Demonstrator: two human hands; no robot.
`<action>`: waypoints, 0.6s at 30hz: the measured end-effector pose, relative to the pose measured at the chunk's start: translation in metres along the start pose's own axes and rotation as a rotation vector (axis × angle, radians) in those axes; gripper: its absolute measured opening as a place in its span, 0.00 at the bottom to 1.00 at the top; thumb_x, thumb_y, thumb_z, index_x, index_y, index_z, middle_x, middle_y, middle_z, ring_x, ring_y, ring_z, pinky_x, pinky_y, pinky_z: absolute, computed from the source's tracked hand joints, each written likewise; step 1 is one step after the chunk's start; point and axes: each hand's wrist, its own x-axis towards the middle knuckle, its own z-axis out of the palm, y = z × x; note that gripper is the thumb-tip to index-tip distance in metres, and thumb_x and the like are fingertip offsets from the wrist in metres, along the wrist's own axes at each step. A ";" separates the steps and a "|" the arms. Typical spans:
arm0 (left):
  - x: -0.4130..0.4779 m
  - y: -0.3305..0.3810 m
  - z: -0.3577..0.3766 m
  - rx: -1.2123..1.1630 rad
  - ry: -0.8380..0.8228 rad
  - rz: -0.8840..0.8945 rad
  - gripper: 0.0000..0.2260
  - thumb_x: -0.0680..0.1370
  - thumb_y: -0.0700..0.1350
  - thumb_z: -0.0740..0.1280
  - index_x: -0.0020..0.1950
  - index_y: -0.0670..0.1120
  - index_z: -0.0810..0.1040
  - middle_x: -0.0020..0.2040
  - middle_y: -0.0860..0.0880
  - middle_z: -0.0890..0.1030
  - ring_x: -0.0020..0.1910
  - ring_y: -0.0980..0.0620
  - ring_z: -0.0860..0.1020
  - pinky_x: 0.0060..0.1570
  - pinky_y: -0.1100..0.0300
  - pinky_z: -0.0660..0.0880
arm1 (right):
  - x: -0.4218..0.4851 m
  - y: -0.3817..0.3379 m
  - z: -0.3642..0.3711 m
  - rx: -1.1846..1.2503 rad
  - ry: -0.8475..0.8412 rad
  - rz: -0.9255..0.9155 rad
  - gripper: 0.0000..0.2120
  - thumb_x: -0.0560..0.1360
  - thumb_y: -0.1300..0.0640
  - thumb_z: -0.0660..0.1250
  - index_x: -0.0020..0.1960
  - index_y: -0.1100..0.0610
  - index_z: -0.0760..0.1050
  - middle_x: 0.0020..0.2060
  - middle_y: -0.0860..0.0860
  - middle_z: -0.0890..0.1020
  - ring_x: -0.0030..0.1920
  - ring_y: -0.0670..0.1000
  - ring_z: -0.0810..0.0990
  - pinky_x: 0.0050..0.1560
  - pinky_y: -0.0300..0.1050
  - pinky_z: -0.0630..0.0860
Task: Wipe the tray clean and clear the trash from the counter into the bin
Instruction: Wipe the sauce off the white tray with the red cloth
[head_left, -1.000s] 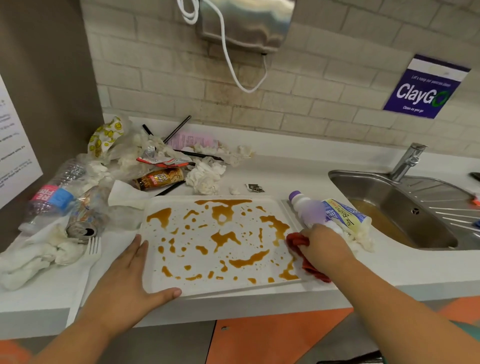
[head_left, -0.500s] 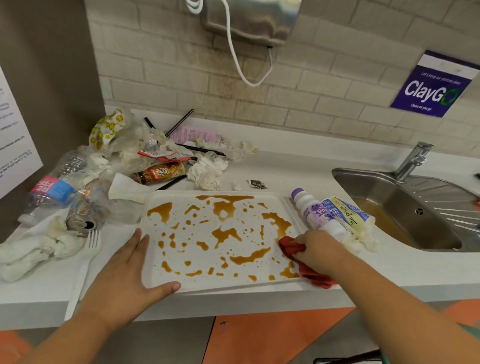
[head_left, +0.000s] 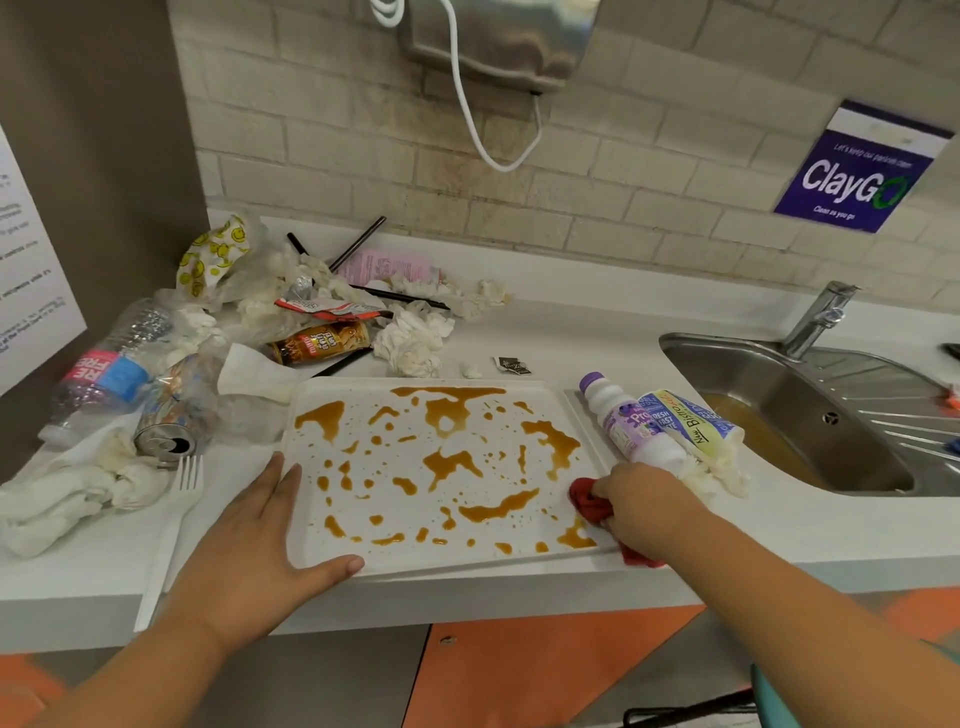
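Observation:
A white tray lies on the white counter, covered in brown sauce splashes. My left hand rests flat on the tray's front left corner, thumb along its front rim. My right hand grips a red cloth pressed on the tray's front right corner. Trash is piled at the back left: crumpled tissues, a brown wrapper, a plastic water bottle, a crushed can. No bin is in view.
A small white and purple bottle and a printed wrapper lie just right of the tray. A steel sink with a tap holds brownish water at the right. A white plastic fork and wadded tissues lie at the left.
My right hand has slid the red cloth a little further onto the tray's right front corner. The left hand keeps its place on the tray.

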 end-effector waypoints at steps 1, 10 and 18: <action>0.000 0.000 0.000 0.004 0.000 0.001 0.62 0.51 0.84 0.43 0.78 0.51 0.44 0.77 0.55 0.40 0.76 0.54 0.49 0.74 0.55 0.53 | -0.002 0.006 -0.001 0.059 -0.025 -0.027 0.15 0.76 0.54 0.64 0.62 0.49 0.74 0.47 0.48 0.78 0.47 0.50 0.79 0.53 0.44 0.78; 0.002 0.001 0.001 0.016 0.010 0.009 0.62 0.51 0.84 0.43 0.78 0.51 0.44 0.77 0.54 0.41 0.77 0.53 0.50 0.74 0.54 0.54 | -0.011 0.021 -0.003 0.172 -0.012 -0.058 0.10 0.75 0.52 0.61 0.51 0.48 0.80 0.42 0.49 0.82 0.34 0.48 0.79 0.34 0.40 0.77; 0.000 0.002 0.000 0.014 0.011 0.007 0.63 0.50 0.84 0.42 0.78 0.50 0.44 0.78 0.53 0.41 0.77 0.53 0.49 0.74 0.55 0.51 | -0.016 0.019 -0.014 0.154 -0.057 -0.046 0.08 0.74 0.55 0.64 0.50 0.50 0.80 0.41 0.48 0.84 0.39 0.49 0.83 0.40 0.41 0.81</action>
